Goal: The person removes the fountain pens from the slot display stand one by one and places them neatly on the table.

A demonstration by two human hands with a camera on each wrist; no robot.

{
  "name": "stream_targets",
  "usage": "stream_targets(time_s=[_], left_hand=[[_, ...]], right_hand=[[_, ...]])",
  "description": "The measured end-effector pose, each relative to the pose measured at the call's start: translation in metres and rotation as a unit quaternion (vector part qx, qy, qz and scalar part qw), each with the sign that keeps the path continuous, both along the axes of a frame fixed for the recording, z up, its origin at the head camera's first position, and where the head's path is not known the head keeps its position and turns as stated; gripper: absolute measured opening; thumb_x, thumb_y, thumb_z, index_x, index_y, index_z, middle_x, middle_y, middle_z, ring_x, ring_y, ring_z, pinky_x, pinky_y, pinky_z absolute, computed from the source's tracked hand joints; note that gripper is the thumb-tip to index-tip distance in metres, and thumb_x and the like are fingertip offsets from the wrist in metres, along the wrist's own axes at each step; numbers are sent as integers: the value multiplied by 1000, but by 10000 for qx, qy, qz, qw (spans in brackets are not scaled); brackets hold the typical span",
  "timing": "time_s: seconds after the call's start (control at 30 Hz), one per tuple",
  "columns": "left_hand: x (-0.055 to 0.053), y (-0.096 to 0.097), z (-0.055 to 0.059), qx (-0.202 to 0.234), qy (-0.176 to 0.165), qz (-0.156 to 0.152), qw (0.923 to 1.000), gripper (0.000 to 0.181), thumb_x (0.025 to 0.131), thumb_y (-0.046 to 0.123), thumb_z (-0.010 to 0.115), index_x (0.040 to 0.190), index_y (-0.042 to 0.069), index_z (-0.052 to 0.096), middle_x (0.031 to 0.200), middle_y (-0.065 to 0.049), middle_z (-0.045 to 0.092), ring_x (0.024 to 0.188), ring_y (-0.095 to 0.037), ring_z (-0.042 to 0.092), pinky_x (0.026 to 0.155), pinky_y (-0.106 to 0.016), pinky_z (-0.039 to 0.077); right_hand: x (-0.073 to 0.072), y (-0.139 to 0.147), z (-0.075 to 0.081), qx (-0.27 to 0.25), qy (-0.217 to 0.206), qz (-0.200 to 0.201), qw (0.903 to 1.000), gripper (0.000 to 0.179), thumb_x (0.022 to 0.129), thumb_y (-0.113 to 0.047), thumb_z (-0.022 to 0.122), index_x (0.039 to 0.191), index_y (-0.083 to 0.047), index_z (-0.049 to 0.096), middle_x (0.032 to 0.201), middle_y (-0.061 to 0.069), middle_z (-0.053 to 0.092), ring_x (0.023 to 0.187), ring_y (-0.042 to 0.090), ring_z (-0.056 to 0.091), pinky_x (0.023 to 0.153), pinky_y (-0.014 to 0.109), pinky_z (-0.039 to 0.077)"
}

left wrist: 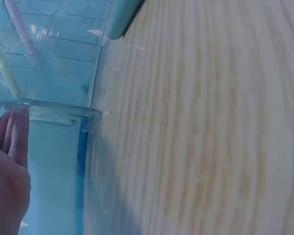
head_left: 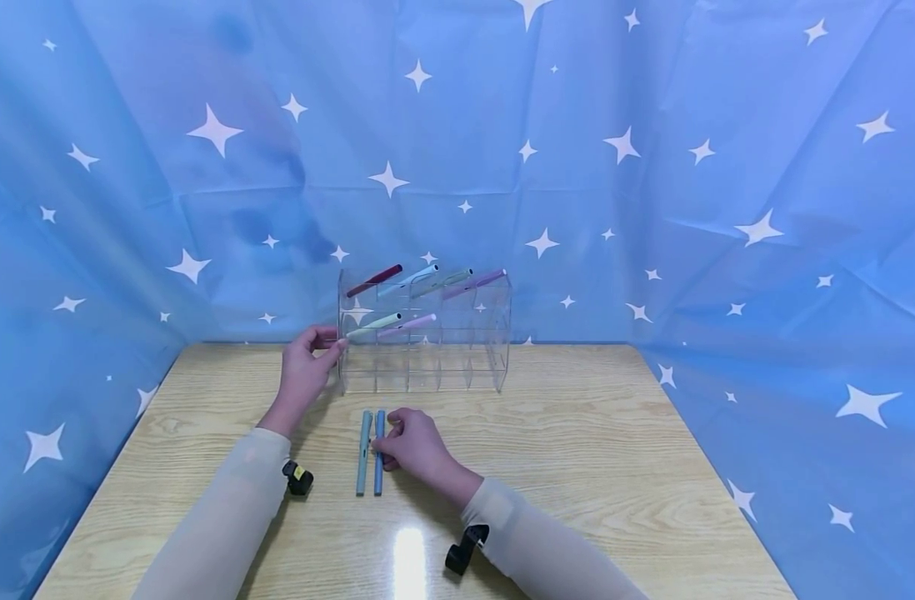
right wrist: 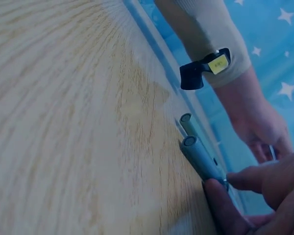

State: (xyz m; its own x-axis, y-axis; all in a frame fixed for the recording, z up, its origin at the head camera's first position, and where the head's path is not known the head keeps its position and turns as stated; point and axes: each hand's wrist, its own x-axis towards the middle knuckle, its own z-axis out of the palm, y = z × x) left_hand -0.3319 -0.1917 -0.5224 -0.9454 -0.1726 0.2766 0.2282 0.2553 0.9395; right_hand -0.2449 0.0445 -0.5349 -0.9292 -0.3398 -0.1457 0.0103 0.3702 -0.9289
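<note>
Currently: right hand (head_left: 422, 447), finger and thumb pinching blue pen (head_left: 378, 477) beside teal pen (head_left: 363, 454); left hand (head_left: 306, 373), straight fingers touching clear rack's (head_left: 440, 348) end.

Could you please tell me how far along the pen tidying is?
Apparently done: the clear rack holds a dark red pen, light blue pen, green pen and purple pen in its top row, with a mint pen and lilac pen below.
In hand: the right hand pinches the blue pen; the left hand holds the rack's side.
Likely left: the blue pen and teal pen, side by side on the table.
</note>
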Motion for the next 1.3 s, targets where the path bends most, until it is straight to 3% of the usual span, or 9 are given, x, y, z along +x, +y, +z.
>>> stream_targets(time_s=[0.17, 0.7, 0.87, 1.07, 1.3], left_hand=[[0, 0, 0, 7, 36, -24, 10000, 30, 105, 24, 81, 128, 5, 72, 120, -13, 74, 108, -23, 67, 77, -17, 61], [-1, -1, -2, -28, 44, -5, 10000, 31, 106, 25, 80, 128, 5, 72, 120, -14, 74, 107, -20, 67, 76, -17, 60], [-1, -1, -3, -47, 21, 22, 10000, 31, 106, 25, 79, 129, 4, 72, 121, -14, 74, 107, -20, 67, 76, -17, 60], [0, -1, -2, -32, 26, -26, 10000, 31, 106, 26, 79, 129, 5, 72, 121, -14, 73, 108, -22, 67, 75, -18, 60], [0, -1, -1, 1, 27, -33, 10000, 31, 106, 25, 80, 128, 5, 72, 121, -13, 73, 108, -22, 67, 75, -18, 60]], right_hand=[[2, 1, 2, -97, -22, -71, 9999, 63, 96, -1, 84, 150, 15, 55, 85, 7, 75, 68, 27, 78, 63, 34, 67], [-1, 8, 2, -322, -49, -95, 9994, 55, 96, -3, 85, 143, 10, 59, 89, 6, 75, 69, 22, 74, 60, 35, 66], [-7, 14, 6, -180, 250, -310, 9990, 44, 99, -11, 84, 135, 7, 65, 96, 7, 72, 73, 25, 74, 62, 33, 63], [-23, 27, 13, -419, 816, -676, 9935, 38, 103, -13, 79, 132, 8, 66, 100, 10, 72, 81, 38, 73, 68, 43, 67], [-43, 38, 22, -337, 1608, -1381, 9767, 28, 101, -12, 80, 125, -1, 70, 106, 7, 73, 91, 18, 66, 77, 29, 58]])
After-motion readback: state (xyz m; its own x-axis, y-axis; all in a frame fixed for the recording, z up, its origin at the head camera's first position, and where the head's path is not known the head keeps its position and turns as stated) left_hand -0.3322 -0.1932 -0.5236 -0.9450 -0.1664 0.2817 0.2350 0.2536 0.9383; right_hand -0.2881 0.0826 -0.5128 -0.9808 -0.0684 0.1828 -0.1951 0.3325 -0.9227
